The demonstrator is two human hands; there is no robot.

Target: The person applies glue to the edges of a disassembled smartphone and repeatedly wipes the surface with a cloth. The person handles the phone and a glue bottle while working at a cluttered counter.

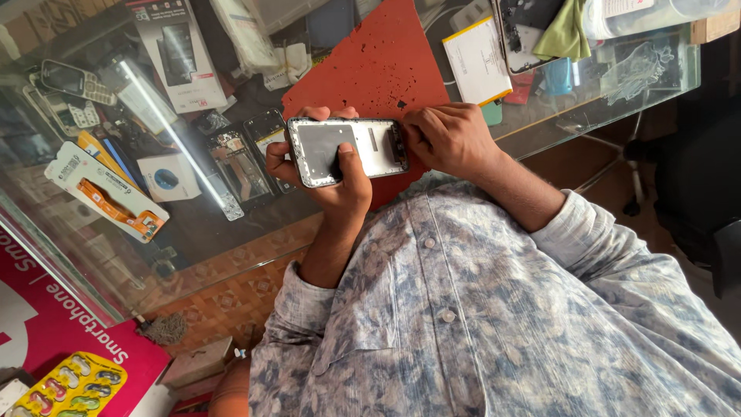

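- The glass desk (pixel 587 100) takes up most of the far side, with a red mat (pixel 370 62) laid on it right behind the hands, and old handsets and boxed spares can be seen through the glass to the left.
- The phone (pixel 347 150) is held up off the desk, just above the near edge of the red mat, lying lengthways between both hands.
- Looks like a teardown that's already well along: the phone is seen opened, a bare grey metal plate and a pale inner frame are exposed, and no cover is on that face. What's left can't really be judged; no screws or loose parts can be made out.
- The left hand (pixel 328 181) is wrapped around the left end, its grip closed on the phone with the thumb pressed flat onto the grey plate.
- The right hand (pixel 448 139) is bunched at the right end, fingertips pinched together on that edge; whether a small tool is held there can't be told.
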